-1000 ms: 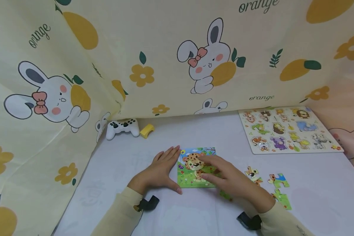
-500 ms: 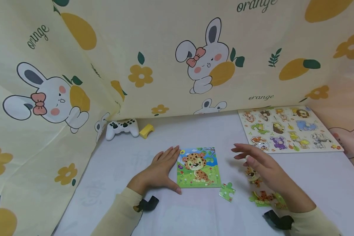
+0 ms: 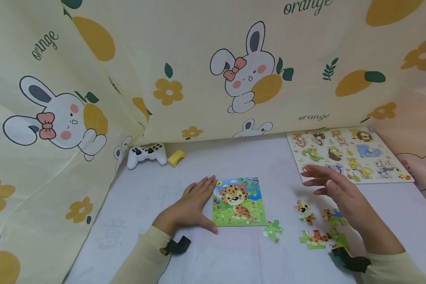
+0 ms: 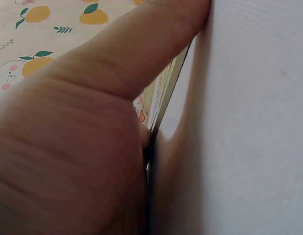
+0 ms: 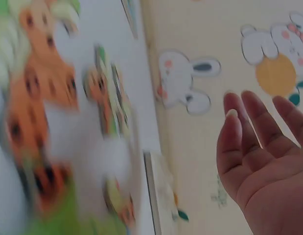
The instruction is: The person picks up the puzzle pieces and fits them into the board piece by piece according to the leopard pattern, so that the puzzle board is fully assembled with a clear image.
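Observation:
A square puzzle board with a spotted leopard cub picture lies flat on the white table. My left hand rests along its left edge, fingers straight and thumb at the near left corner; in the left wrist view the thumb fills much of the picture. My right hand is raised over the right side, holding nothing, fingers loosely bent and apart. Below and left of it lie loose jigsaw pieces: a leopard face piece, a spotted body piece and others partly hidden by the wrist.
A green jigsaw piece lies off the board's near right corner. Behind the right hand is a larger animal puzzle board. A white game controller and a yellow block stand at the back left. Patterned cloth walls the table.
My right hand has moved from over the leopard board to the right, uncovering the leopard picture, the green piece and the loose pieces. The left hand stays where it was.

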{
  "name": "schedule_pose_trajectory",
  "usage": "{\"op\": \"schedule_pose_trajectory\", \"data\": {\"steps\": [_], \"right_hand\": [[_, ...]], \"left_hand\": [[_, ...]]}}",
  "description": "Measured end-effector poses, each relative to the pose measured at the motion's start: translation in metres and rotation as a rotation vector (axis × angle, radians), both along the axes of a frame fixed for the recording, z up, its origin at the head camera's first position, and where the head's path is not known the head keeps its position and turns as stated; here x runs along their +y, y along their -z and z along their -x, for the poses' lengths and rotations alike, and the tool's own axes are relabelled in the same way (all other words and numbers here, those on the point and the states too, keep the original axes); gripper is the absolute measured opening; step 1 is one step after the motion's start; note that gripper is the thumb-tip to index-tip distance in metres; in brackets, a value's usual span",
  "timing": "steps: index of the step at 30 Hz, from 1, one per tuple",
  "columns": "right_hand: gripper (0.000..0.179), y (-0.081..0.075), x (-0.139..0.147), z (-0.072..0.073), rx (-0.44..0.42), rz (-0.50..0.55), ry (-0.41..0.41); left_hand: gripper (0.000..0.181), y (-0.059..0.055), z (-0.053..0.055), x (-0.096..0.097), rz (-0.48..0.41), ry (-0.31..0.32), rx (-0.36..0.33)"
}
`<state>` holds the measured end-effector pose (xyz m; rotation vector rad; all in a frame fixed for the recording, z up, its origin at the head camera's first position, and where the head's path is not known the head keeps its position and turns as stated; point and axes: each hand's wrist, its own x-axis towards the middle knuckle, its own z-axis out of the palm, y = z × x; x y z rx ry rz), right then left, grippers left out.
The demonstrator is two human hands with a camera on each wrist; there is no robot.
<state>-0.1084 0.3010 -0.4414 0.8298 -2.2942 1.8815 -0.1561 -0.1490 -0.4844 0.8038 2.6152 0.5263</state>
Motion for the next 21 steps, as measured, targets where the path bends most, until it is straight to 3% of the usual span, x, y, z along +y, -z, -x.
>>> {"op": "schedule_pose_trajectory", "data": {"steps": [7, 10, 14, 17, 21], "right_hand": [[0.047, 0.004, 0.025, -0.001, 0.003, 0.078, 0.005], [0.054, 0.007, 0.029, -0.003, -0.055, -0.033, 0.002], [0.068, 0.013, 0.028, -0.004, -0.209, -0.279, -0.026], [0.074, 0.02, 0.026, -0.003, -0.293, -0.406, -0.051], [0.071, 0.027, 0.026, -0.002, -0.259, -0.509, -0.063]], "left_hand": [[0.156, 0.0, 0.0, -0.001, -0.002, 0.002, 0.0], [0.156, 0.0, -0.001, -0.001, 0.0, 0.003, 0.0], [0.156, 0.001, -0.001, -0.002, -0.002, 0.003, 0.005], [0.156, 0.001, -0.001, -0.002, -0.003, 0.001, 0.006], [0.155, 0.001, -0.001, -0.001, -0.005, 0.002, 0.001]]}}
